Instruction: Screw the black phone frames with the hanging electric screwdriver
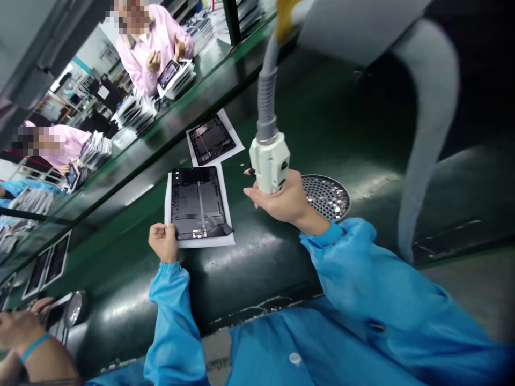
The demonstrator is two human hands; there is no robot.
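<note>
At frame centre, the left hand (pixel 163 242) pinned the tablet shell (pixel 198 202) while the right hand (pixel 281 199) gripped the hose-fed tool (pixel 270 161), not yet applied.

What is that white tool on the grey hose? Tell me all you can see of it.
The white tool is a blocky plastic-looking head at the lower end of a ribbed grey hose that hangs from above. It stands nearly upright over the dark green belt. The right hand grips its lower part, hiding the tip. It is beside, not touching, the black panel.
</note>
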